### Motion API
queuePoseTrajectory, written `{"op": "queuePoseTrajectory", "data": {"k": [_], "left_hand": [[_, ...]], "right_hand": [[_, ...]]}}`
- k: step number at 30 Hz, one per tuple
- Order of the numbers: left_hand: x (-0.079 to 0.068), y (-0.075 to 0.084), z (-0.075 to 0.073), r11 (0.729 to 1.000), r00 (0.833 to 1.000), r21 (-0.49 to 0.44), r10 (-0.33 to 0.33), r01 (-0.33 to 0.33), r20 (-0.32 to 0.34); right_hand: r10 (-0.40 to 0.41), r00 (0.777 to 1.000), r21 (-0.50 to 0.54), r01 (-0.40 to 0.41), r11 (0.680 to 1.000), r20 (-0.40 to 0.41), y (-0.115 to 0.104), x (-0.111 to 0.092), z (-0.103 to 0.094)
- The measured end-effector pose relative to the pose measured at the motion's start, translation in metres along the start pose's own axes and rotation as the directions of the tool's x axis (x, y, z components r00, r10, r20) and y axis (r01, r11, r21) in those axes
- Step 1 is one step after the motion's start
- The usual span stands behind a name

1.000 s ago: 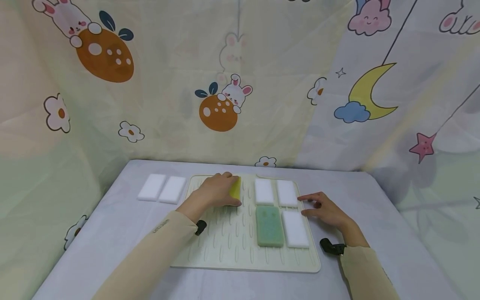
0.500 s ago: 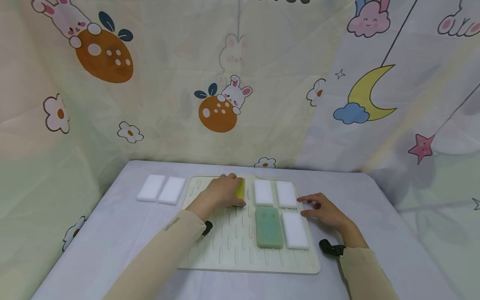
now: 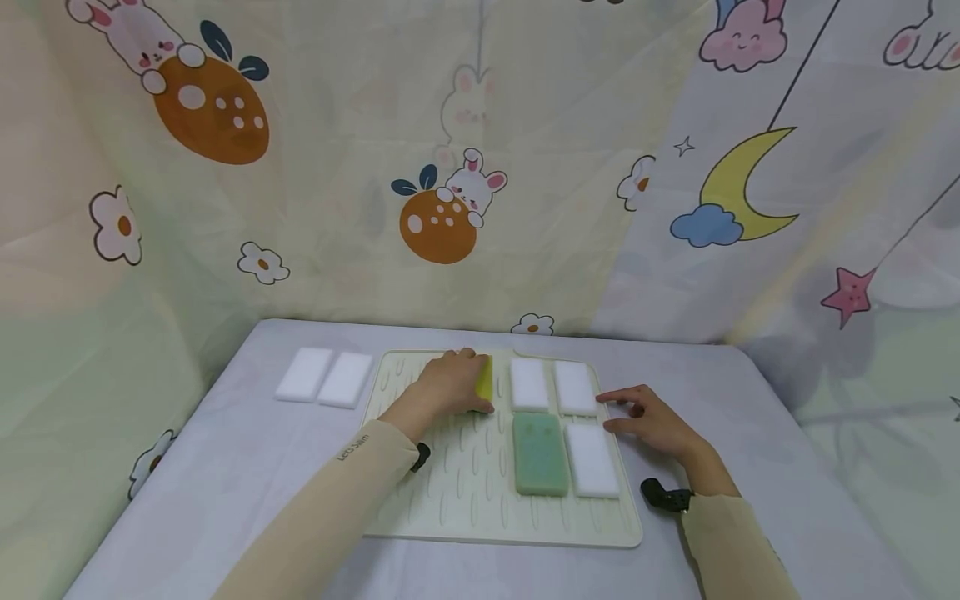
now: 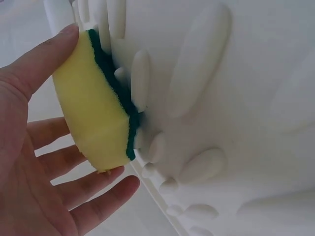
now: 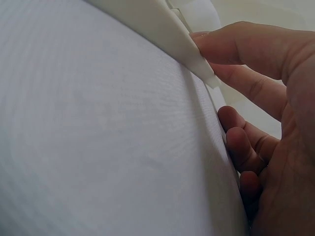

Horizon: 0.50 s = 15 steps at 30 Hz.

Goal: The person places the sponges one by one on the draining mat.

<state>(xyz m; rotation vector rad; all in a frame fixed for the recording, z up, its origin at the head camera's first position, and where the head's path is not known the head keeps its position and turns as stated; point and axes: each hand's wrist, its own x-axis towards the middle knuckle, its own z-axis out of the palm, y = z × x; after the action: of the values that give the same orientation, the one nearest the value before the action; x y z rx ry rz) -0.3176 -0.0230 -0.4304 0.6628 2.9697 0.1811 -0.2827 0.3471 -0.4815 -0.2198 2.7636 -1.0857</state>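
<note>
My left hand (image 3: pixel 448 385) grips a yellow sponge (image 4: pixel 91 103) with a dark green scouring layer, thumb on one side and fingers on the other. In the left wrist view its green face is against the ribs of a cream drying mat (image 3: pixel 442 500). In the head view my hand hides most of the sponge, leaving a yellow strip. To the right, my right hand (image 3: pixel 651 423) touches the mat's side edge with its thumb and index fingertips; the other fingers (image 5: pixel 238 145) bend loosely. Right of the yellow sponge lie a green rectangular sponge (image 3: pixel 541 454) and white rectangular blocks (image 3: pixel 592 460).
Two more white blocks (image 3: pixel 303 374) lie side by side on the white-covered table (image 3: pixel 202 467), left of the mat. Behind the table hangs a printed fabric backdrop (image 3: pixel 337 167); similar fabric flanks both sides.
My left hand has moved a little to the right with the yellow sponge, mostly in the first half second. The right hand has stayed at the mat's edge.
</note>
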Motion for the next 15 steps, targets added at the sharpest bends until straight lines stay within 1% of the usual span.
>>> {"op": "queuePoseTrajectory", "data": {"k": [15], "left_hand": [[-0.0033, 0.0028, -0.0017, 1.000, 1.000, -0.018, -0.015, 0.015, 0.007]], "right_hand": [[0.001, 1.000, 0.006, -0.001, 1.000, 0.004, -0.0011, -0.0009, 0.0003]]}}
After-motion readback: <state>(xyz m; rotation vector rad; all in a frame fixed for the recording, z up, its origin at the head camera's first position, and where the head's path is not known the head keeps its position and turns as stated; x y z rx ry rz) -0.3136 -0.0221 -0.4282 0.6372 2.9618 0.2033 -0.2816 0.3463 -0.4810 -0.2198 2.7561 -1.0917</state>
